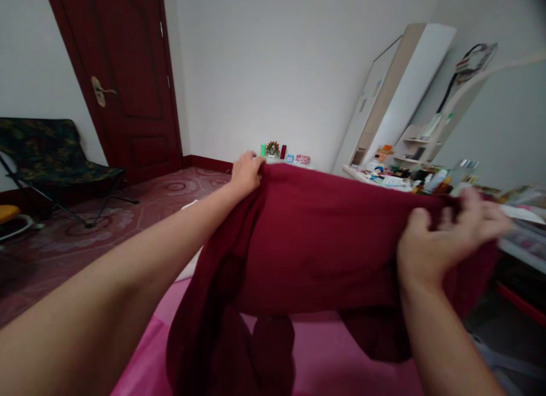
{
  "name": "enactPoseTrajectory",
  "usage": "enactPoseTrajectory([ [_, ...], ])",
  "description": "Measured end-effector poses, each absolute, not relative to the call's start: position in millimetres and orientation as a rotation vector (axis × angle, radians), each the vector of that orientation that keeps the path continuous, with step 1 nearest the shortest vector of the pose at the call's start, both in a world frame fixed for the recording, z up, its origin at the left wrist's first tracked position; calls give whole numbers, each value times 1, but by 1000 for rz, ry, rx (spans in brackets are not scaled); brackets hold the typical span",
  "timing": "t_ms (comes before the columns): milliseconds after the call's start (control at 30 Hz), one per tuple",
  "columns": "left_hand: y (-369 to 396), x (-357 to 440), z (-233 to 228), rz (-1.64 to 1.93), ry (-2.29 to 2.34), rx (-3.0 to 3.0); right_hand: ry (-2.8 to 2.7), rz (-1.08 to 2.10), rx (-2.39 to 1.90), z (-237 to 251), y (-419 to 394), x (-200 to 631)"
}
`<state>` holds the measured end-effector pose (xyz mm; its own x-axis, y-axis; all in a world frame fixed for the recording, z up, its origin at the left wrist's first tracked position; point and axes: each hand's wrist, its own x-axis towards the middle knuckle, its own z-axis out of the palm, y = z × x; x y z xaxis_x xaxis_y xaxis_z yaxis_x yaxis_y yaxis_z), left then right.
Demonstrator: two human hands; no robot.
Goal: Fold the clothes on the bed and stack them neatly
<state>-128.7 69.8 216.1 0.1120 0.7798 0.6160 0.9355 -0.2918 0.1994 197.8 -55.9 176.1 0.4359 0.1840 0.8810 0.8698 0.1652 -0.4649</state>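
The dark red cloth (324, 236) hangs stretched across the middle and blocks the way forward from 10 to 3 o'clock. Under it, at 6 o'clock, the pink bed (315, 350) is open. At 9 o'clock the floor (140, 208) is free up to the folding chair (51, 157). At 2 o'clock a crowded tabletop (409, 180) leaves no passage.
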Motion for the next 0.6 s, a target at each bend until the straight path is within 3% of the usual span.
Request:
enactPoseTrajectory([
  [133,74,-126,124,-707,-1840,-2340,-1479,-368,-1885,130,-42,227],
  [267,20,-148,66,-666,-1781,-2579,-1924,-203,-1841,80,-74,223],
  [467,-82,-187,40,-390,-1825,-2678,-2383,-13,-1718,32,-112,174],
  [600,-87,-209,43,-363,-1862,-2861,-2406,-39,-1739,19,-97,163],
])
